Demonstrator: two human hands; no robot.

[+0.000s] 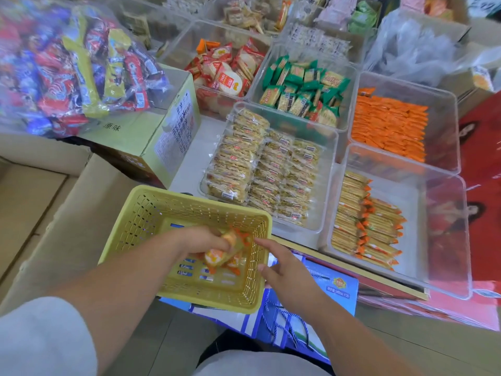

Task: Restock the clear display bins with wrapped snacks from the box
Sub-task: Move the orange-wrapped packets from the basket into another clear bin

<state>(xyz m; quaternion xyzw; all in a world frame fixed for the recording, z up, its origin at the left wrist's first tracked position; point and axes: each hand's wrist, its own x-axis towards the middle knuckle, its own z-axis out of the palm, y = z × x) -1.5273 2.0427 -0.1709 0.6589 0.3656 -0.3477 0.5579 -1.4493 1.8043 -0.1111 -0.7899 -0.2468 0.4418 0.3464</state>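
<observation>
Yellow plastic basket (187,198) sits on a blue carton (339,290), just beside the near edge of the worktop with the clear bins (440,240). The left hand (200,240) is inside the basket, its fingers clamped on some orange-ended wrapped snacks (229,249). The right hand (283,268) is at the basket's right rim, its fingers apart and loose.

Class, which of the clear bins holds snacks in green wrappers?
The bin between the red-wrapped cracker bin and the orange-packet bin; its wrappers are green, theirs red and orange.
</observation>
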